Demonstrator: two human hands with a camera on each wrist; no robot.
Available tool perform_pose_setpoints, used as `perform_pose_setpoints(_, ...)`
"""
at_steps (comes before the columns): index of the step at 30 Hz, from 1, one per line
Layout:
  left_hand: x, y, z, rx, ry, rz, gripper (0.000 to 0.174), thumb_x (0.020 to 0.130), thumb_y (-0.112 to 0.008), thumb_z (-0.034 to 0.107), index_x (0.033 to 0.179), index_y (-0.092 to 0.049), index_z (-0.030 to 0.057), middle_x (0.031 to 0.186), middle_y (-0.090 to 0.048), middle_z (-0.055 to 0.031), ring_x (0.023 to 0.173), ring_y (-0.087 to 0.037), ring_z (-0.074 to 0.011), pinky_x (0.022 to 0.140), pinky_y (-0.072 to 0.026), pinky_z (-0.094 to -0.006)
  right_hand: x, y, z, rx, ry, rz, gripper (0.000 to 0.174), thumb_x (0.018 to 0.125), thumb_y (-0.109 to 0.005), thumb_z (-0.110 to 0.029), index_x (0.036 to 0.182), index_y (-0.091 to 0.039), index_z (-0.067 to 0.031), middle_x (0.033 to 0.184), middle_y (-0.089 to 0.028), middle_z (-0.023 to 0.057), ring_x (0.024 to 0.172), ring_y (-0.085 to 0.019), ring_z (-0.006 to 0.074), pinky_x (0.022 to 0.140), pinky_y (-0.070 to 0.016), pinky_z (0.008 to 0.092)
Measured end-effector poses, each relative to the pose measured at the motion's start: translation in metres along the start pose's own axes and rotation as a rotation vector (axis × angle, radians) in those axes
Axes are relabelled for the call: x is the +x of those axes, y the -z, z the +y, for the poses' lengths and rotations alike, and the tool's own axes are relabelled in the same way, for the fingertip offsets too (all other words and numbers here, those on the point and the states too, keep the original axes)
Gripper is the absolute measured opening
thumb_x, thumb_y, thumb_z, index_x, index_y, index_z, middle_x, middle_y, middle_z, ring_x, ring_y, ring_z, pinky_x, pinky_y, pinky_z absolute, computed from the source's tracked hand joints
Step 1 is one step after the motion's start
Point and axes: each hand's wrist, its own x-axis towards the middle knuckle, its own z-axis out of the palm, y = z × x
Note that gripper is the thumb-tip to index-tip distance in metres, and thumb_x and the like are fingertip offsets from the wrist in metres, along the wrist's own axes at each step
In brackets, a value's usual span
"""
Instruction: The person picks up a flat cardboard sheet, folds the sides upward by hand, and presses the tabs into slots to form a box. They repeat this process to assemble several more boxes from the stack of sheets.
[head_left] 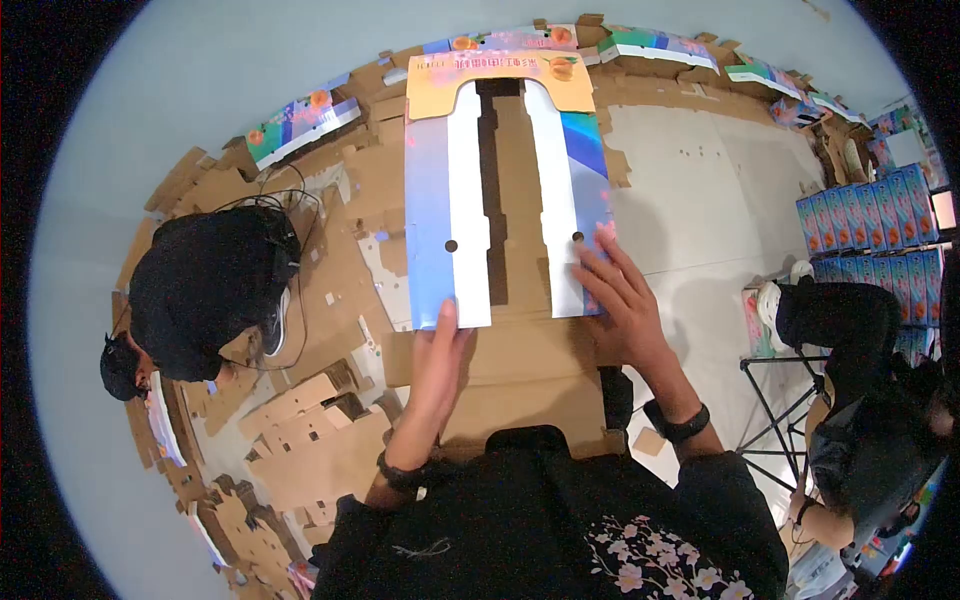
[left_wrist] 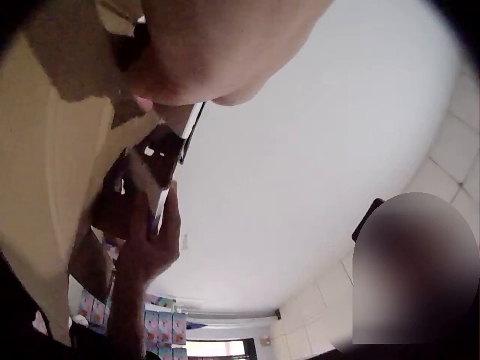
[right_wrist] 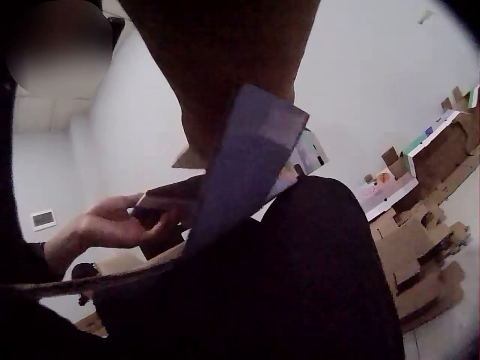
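A printed cardboard carton lies in front of me in the head view, blue and purple on its sides with an orange header panel at the far end. White inner flaps run along a long opening that shows brown cardboard inside. At the near left corner my left hand grips the carton, one digit lying on top of its edge. My right hand holds the near right side, fingers spread over the flap close to a round hole. The left wrist view shows the right hand pinching the carton's side wall.
Flat brown cardboard lies beneath the carton. To the left a person in black bends over cardboard sheets on the floor. Another person sits at right beside a black folding frame. Stacked blue boxes stand behind.
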Motion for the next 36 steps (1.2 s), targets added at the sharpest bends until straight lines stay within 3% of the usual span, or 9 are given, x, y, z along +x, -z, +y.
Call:
perform_pose_setpoints(3,-0.012,0.065,-0.013,0.683,-0.173,-0.304,0.056,0.099,-0.071,0.02,0.147,-0.046,0.0018,0.132,-0.059,-0.0149,0.126,-0.055,-0.0239,0.107,-0.0462,-0.0425,-0.022,0.004,-0.014,-0.073,-0.298,0.09,0.079,0.079,-0.077,-0.006,0.151,-0.043,-0.0088,0.154,-0.047,0.018,0.132,-0.056,0.0367,0.113,-0.0456,0.0437)
perform_pose_setpoints(6,-0.044,0.071,-0.008,1.22,-0.923,0.136,0.072,0.085,-0.083,0.011,0.145,-0.046,-0.0009,0.125,-0.059,-0.017,0.125,-0.054,-0.0305,0.11,-0.0431,-0.0452,-0.068,-0.007,-0.012,0.371,-0.753,0.125,0.078,0.087,-0.078,-0.01,0.153,-0.036,-0.0036,0.148,-0.049,0.0195,0.129,-0.056,0.0314,0.11,-0.0448,0.0421)
perform_pose_setpoints(9,-0.039,0.066,-0.003,1.069,-0.899,0.554,0.072,0.077,-0.087,0.006,0.139,-0.05,-0.0002,0.123,-0.059,-0.0166,0.125,-0.054,-0.034,0.111,-0.0413,-0.0452,-0.092,-0.01,-0.027,0.559,-0.969,0.135,0.074,0.091,-0.075,-0.011,0.152,-0.035,-0.0012,0.141,-0.051,0.0162,0.129,-0.054,0.0261,0.109,-0.0447,0.0408)
perform_pose_setpoints(13,-0.038,0.093,-0.017,0.736,-0.379,0.224,0.07,0.079,-0.083,0.003,0.141,-0.05,0.0004,0.129,-0.056,-0.0161,0.125,-0.055,-0.0329,0.111,-0.0415,-0.0445,-0.111,-0.019,-0.044,0.506,-0.949,0.194,0.066,0.093,-0.071,-0.008,0.149,-0.038,-0.0011,0.135,-0.053,0.0139,0.127,-0.054,0.0242,0.106,-0.0463,0.0401)
perform_pose_setpoints(17,-0.042,0.068,-0.007,1.146,-0.789,-0.1,0.065,0.079,-0.079,0.003,0.14,-0.057,0.0013,0.135,-0.057,-0.0186,0.125,-0.056,-0.0334,0.106,-0.0461,-0.0428,-0.104,-0.009,-0.052,0.381,-0.474,0.027,0.067,0.08,-0.077,-0.004,0.143,-0.054,-0.0042,0.141,-0.057,0.0203,0.126,-0.057,0.0353,0.109,-0.0459,0.0425)
perform_pose_setpoints(21,-0.033,0.074,0.0,1.311,-0.736,-0.246,0.078,0.073,-0.077,0.0,0.147,-0.054,0.0043,0.134,-0.058,-0.0178,0.124,-0.057,-0.0337,0.104,-0.049,-0.0453,-0.1,-0.004,-0.036,0.34,-0.473,-0.139,0.071,0.075,-0.079,-0.004,0.142,-0.057,-0.006,0.145,-0.058,0.0189,0.125,-0.058,0.0338,0.109,-0.0459,0.0424)
perform_pose_setpoints(26,-0.016,0.077,-0.014,0.805,-0.565,-0.016,0.066,0.07,-0.095,0.009,0.119,-0.054,-0.0021,0.105,-0.064,-0.0132,0.105,-0.067,-0.0239,0.097,-0.0561,-0.0372,-0.09,-0.005,-0.015,0.404,-0.506,-0.103,0.054,0.074,-0.09,-0.013,0.12,-0.063,-0.0036,0.12,-0.072,0.0193,0.104,-0.071,0.0291,0.095,-0.0559,0.0416)
perform_pose_setpoints(31,0.001,0.051,0.023,0.812,-0.475,-0.055,0.091,0.069,-0.097,0.019,0.14,-0.046,-0.0037,0.086,-0.06,-0.0051,0.086,-0.066,-0.0186,0.078,-0.0566,-0.0326,-0.041,0.013,-0.016,0.523,-0.798,-0.107,0.056,0.07,-0.096,-0.02,0.108,-0.061,-0.0002,0.096,-0.078,0.0162,0.082,-0.076,0.0234,0.078,-0.0616,0.0368)
perform_pose_setpoints(36,0.029,0.043,0.047,1.01,-0.372,-0.222,0.09,0.076,-0.091,0.03,0.149,-0.048,-0.0011,0.076,-0.067,-0.0076,0.066,-0.063,-0.0144,0.059,-0.05,-0.03,0.001,0.031,-0.007,0.169,-0.692,-0.328,0.055,0.077,-0.086,-0.051,0.103,-0.073,-0.0042,0.063,-0.07,0.0128,0.059,-0.072,0.0266,0.061,-0.0572,0.0354)
